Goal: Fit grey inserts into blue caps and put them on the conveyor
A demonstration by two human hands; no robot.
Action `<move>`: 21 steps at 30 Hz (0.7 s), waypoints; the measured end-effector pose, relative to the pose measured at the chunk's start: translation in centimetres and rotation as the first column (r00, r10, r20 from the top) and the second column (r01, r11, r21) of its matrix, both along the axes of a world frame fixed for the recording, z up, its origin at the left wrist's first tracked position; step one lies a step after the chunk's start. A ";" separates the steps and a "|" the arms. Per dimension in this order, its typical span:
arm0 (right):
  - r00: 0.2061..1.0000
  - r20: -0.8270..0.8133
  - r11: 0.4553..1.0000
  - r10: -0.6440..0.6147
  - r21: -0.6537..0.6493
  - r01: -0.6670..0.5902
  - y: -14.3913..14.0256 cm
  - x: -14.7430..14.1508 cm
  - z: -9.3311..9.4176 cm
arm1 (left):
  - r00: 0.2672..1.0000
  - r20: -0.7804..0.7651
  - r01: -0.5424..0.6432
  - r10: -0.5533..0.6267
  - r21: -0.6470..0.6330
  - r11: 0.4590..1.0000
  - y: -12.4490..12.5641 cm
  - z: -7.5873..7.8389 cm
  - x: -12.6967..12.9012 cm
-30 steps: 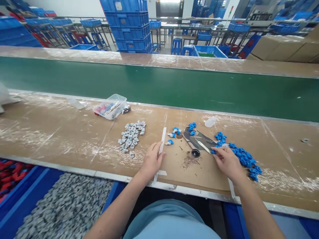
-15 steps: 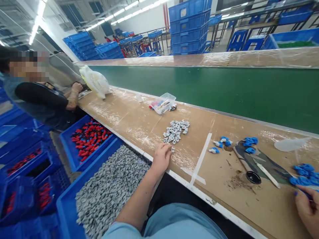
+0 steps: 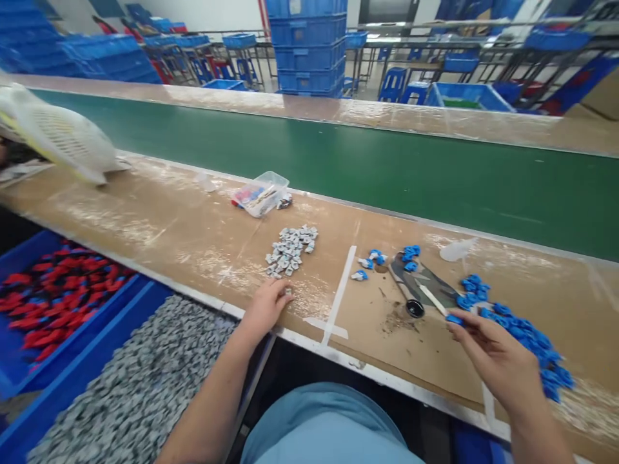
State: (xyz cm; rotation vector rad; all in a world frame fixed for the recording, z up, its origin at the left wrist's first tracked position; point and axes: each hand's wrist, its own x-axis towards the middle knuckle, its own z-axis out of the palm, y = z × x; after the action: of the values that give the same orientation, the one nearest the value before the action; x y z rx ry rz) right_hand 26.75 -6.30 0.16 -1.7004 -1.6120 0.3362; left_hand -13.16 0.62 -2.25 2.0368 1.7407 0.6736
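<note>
left hand now at the grey pieces, blue piece held in the right

far left, below the counter (image 3: 203,251): a blue bin (image 3: 91,357) of loose grey parts. next, our left hand (image 3: 265,308), which has left the white tape (image 3: 340,293) where it rested a second ago. its fingers are curled, thumb close to forefinger, with a single grey piece (image 3: 289,292) at the tips; we cannot tell whether it is gripped. the grey pile (image 3: 293,250) lies just beyond.

past the tape: a few grey-and-blue pieces (image 3: 366,263), then a camouflage-patterned board (image 3: 403,278) with a white tool (image 3: 432,299) on it. our right hand (image 3: 503,354) pinches a blue piece (image 3: 453,319) between thumb and fingers, beside the blue pile (image 3: 532,341).

our reading: one piece of each colour is now within reach.
</note>
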 end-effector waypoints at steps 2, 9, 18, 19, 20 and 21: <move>0.988 0.108 0.993 0.107 0.044 -0.112 0.2 -1.1 0.7 | 0.999 0.028 -0.041 0.039 0.052 0.998 0.2 -0.2 0.1; 0.927 0.333 0.969 0.174 0.110 -0.222 1.3 -2.5 1.4 | 0.933 0.280 -0.227 0.226 -0.029 0.973 -0.5 0.2 2.1; 0.905 0.365 0.951 0.220 0.128 -0.282 2.1 -2.8 1.5 | 0.703 0.711 0.227 0.031 -0.265 0.937 -1.3 0.6 8.4; 0.916 0.341 0.957 0.211 0.118 -0.264 2.0 -2.8 1.5 | 0.669 0.743 0.265 0.023 -0.268 0.926 -1.5 0.6 9.2; 0.932 0.308 0.968 0.189 0.104 -0.230 2.0 -2.9 1.4 | 0.641 0.767 0.298 0.019 -0.271 0.915 -1.8 0.5 10.0; 0.953 0.262 0.980 0.153 0.081 -0.180 1.9 -2.9 1.3 | 0.618 0.786 0.328 0.017 -0.277 0.903 -2.0 0.4 10.9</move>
State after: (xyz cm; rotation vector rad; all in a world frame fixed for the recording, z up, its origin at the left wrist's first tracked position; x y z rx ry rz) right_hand 23.87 -4.39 1.42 -1.5815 -1.9328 0.1143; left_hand -2.30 -1.39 -1.82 1.2742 1.0348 0.8785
